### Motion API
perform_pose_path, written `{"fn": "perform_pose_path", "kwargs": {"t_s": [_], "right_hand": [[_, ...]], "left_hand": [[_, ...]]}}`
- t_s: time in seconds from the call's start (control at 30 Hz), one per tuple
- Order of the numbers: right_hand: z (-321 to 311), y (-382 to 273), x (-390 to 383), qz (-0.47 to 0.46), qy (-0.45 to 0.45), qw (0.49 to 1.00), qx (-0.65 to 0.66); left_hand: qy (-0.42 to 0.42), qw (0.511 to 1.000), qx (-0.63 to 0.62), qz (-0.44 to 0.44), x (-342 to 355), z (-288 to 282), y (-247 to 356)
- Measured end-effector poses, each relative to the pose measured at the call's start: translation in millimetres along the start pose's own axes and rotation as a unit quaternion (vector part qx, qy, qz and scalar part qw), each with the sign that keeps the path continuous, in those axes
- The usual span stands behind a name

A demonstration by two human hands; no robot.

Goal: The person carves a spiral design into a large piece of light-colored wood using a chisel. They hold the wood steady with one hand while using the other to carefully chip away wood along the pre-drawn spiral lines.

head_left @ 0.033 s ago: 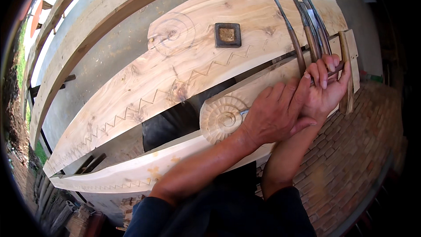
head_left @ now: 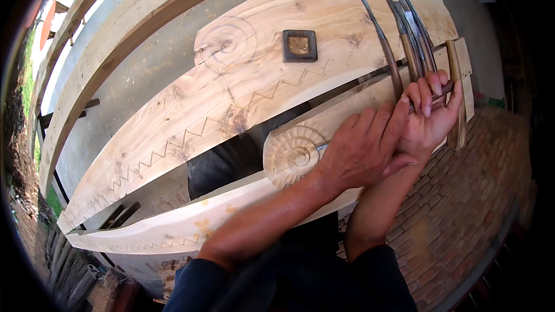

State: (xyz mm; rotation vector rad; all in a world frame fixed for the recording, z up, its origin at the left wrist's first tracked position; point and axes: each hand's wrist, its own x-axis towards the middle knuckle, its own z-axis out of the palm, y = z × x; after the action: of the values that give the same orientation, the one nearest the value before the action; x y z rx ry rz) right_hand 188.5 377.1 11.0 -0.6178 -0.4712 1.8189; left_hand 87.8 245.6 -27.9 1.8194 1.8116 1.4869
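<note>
A carving chisel (head_left: 322, 147) lies slantwise under both my hands, its metal tip touching the edge of a carved spiral rosette (head_left: 299, 156) on the near wooden board. My right hand (head_left: 430, 118) is palm up, its fingers curled round the chisel's dark wooden handle. Over the shaft, nearer the tip, my left hand (head_left: 364, 147) presses with its fingers together and hides most of the blade. Just beyond my right hand, several more chisels (head_left: 410, 40) with wooden handles lie side by side, blades pointing away.
Beyond the gap, a wide curved board (head_left: 272, 46) bears a scratched zigzag and drawn circles. A small dark square dish (head_left: 300, 46) sits on it. A wooden stick (head_left: 457, 98) lies across the boards' right end. Brick paving (head_left: 451, 208) shows at lower right, curved beams (head_left: 115, 58) at upper left.
</note>
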Motion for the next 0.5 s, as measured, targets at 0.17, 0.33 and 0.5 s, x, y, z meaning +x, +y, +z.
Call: {"fn": "perform_pose_path", "kwargs": {"t_s": [0.17, 0.33, 0.5], "right_hand": [[-5.5, -1.3, -1.9, -0.006, 0.001, 1.0, -0.01], [-4.7, -0.3, -1.7, -0.015, 0.001, 1.0, -0.025], [-5.0, 0.4, -1.4, -0.009, -0.002, 1.0, -0.018]], "left_hand": [[-0.026, 1.0, -0.002, -0.002, -0.5, 0.3, 0.6], [-0.043, 0.999, -0.01, -0.011, -0.3, -0.8, 1.5], [-0.042, 0.999, -0.012, -0.013, 0.0, -1.0, 1.5]]}}
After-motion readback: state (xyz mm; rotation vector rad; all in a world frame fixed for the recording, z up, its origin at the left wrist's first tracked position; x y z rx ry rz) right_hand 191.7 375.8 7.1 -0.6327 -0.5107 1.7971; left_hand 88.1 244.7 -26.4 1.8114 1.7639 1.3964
